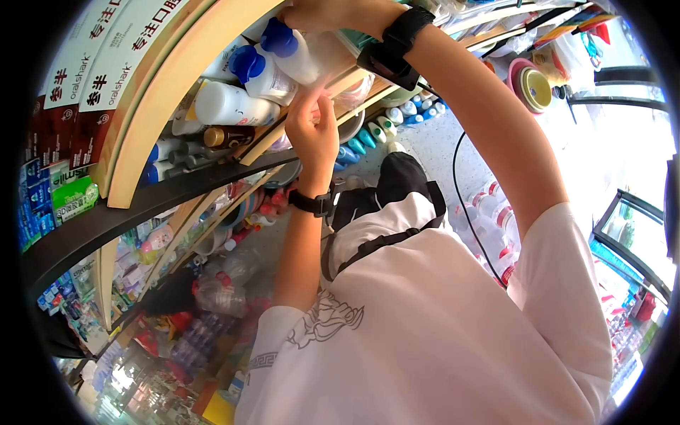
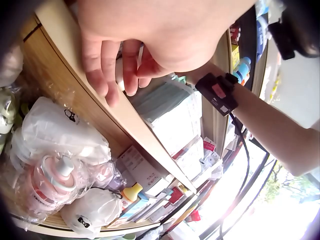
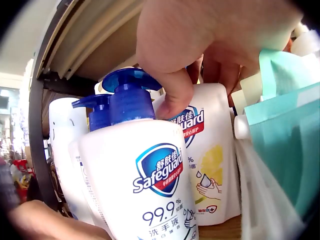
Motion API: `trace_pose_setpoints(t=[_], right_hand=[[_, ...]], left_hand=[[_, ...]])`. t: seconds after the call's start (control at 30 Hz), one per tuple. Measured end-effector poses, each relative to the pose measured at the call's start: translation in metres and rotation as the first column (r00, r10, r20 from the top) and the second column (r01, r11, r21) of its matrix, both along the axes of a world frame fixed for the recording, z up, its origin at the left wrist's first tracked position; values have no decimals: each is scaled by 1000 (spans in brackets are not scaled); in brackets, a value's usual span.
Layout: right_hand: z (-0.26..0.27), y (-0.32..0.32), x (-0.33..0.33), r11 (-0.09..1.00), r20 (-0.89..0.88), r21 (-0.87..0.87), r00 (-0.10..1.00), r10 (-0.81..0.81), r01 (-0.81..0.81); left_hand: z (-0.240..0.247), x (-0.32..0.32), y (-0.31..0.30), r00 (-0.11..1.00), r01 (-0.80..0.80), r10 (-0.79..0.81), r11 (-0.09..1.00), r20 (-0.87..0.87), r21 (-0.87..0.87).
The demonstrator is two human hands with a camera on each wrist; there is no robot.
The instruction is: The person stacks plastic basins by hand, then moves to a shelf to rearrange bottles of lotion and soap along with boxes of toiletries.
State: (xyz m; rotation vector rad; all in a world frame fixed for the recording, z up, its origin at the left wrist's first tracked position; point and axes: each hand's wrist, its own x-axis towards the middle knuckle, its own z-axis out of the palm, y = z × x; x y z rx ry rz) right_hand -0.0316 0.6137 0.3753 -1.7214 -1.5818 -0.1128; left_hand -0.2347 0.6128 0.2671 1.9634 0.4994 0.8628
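My right hand (image 3: 215, 40) reaches onto the shelf and grips the top of a white Safeguard hand soap pack (image 3: 212, 165) with a lemon picture, thumb on its front and fingers behind. Before it stands a white Safeguard pump bottle (image 3: 135, 170) with a blue pump head (image 1: 280, 39). Another blue-pump bottle (image 1: 265, 81) is beside that one. My left hand (image 1: 312, 131) hovers at the shelf edge near these bottles, fingers loosely bent and holding nothing. In the left wrist view its fingers (image 2: 107, 75) hang before the wooden shelf edge.
A white bottle (image 1: 230, 105) lines the same shelf, and teal packs (image 3: 287, 130) crowd its right side. Oralshark boxes (image 1: 106, 64) stand beyond a wooden divider (image 1: 152, 106). Plastic-wrapped bottles (image 2: 55, 180) fill another shelf. A black cable (image 1: 460, 191) hangs from the right wrist.
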Motion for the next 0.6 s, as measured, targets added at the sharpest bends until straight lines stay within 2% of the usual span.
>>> trace_pose_setpoints(t=[0.1,0.17,0.27,0.4,0.47,0.6], right_hand=[[-3,4,3,1000,49,16,999,17,-18],[-1,6,4,994,126,-107,992,-14,27],[2,0,3,999,33,-30,999,38,-37],[0,0,4,1000,28,-5,1000,0,0],[0,-1,5,991,89,-115,995,-54,64],[15,-17,13,989,101,-135,994,-52,66]], left_hand=[[1,0,-2,1000,-1,1,1000,3,-16],[2,0,-3,1000,-12,12,1000,-6,-3],[2,0,-2,1000,-8,8,1000,-7,-8],[2,-1,-1,1000,0,0,1000,-8,-20],[2,-2,-2,1000,9,-9,1000,-14,-26],[4,-3,-2,999,23,-25,998,-34,-61]])
